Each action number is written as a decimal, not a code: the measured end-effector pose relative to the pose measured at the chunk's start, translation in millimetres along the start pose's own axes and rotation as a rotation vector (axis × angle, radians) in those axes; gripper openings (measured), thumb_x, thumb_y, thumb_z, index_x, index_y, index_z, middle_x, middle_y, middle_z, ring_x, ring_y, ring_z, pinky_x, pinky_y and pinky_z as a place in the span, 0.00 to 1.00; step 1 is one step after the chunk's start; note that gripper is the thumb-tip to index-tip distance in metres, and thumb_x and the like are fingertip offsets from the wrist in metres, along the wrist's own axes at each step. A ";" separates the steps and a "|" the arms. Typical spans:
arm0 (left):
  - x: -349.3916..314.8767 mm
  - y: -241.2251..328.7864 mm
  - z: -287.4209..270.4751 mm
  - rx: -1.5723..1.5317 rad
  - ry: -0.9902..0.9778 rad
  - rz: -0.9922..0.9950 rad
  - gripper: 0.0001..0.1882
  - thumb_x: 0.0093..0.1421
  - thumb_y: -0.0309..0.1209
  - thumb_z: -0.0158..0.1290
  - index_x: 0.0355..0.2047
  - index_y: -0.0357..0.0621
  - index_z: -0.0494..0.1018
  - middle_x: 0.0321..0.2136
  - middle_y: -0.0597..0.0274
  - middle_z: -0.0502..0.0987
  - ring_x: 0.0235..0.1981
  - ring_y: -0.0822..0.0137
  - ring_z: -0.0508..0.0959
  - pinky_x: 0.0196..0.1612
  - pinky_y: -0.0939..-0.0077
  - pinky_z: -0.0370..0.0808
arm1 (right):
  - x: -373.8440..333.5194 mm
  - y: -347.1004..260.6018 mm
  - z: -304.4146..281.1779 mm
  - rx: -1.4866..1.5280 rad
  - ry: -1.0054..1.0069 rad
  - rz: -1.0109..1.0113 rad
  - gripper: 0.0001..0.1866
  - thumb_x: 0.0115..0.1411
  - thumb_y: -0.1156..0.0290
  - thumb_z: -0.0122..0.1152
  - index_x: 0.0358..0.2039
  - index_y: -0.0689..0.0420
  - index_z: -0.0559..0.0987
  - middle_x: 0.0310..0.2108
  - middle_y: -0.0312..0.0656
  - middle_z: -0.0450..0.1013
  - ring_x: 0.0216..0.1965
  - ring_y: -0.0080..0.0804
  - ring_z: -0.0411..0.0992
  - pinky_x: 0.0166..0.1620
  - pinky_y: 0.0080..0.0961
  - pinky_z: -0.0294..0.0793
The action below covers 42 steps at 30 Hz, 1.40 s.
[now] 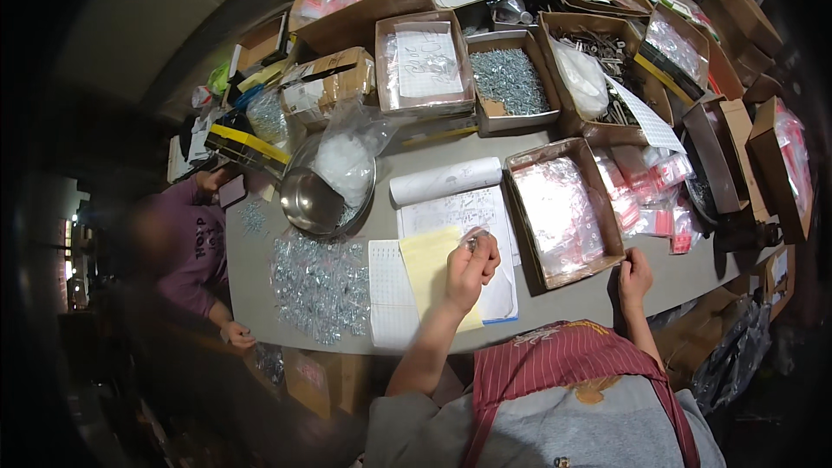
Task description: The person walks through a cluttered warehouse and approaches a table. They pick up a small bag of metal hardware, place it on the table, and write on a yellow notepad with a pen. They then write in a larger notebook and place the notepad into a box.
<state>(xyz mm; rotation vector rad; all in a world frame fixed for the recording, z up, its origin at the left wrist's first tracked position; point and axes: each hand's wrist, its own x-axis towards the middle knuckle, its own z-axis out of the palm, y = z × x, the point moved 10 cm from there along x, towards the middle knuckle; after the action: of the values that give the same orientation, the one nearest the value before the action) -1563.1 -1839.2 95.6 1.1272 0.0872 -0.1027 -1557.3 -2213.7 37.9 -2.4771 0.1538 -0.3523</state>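
Note:
My left hand (472,270) is closed over the open notebook, with what looks like a small clear plastic bag (473,237) pinched at the fingertips. Dark bits show in the bag, too small to name. Beneath the hand a yellow sheet (425,264) lies across the notebook (446,208) and a printed grid sheet (387,295). My right hand (635,276) is curled at the table's edge, by the near right corner of a shallow cardboard box (548,279). Clear plastic bags (563,212) fill that box. Whatever the right fingers hold, if anything, is hidden.
Many filled small bags (321,290) lie spread at left, below a steel bowl (308,199). Boxes of screws (511,82) and metal parts (607,52) line the back. Red-striped bags (646,178) pile at right. Another person in a purple top (186,243) sits at left.

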 end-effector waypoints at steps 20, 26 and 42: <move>-59.9 27.0 88.8 0.611 0.056 0.164 0.20 0.74 0.40 0.41 0.50 0.35 0.71 0.15 0.74 0.61 0.18 0.82 0.61 0.24 0.84 0.58 | 5.4 8.4 -1.2 0.163 -0.108 -0.066 0.06 0.53 0.71 0.51 0.27 0.51 0.78 0.27 0.40 0.75 0.28 0.42 0.75 0.30 0.35 0.71; -51.3 -8.8 92.8 0.303 0.106 -0.101 0.23 0.74 0.40 0.41 0.54 0.31 0.70 0.24 0.66 0.73 0.28 0.77 0.72 0.34 0.82 0.70 | 8.3 14.4 6.7 0.119 -0.141 -0.057 0.07 0.53 0.69 0.52 0.28 0.50 0.79 0.27 0.40 0.76 0.29 0.43 0.76 0.31 0.37 0.73; -5.0 -7.0 136.3 0.209 0.026 -0.201 0.23 0.72 0.40 0.42 0.54 0.32 0.72 0.49 0.54 0.79 0.49 0.67 0.76 0.55 0.73 0.71 | 8.7 11.8 1.1 0.205 -0.147 -0.070 0.08 0.53 0.71 0.53 0.30 0.52 0.80 0.27 0.39 0.77 0.27 0.38 0.76 0.32 0.32 0.74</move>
<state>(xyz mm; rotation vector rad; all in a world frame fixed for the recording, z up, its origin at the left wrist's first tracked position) -1566.5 -1965.2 148.1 1.3270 0.2166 -0.2814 -1548.9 -2224.2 31.8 -2.2986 -0.0284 -0.2028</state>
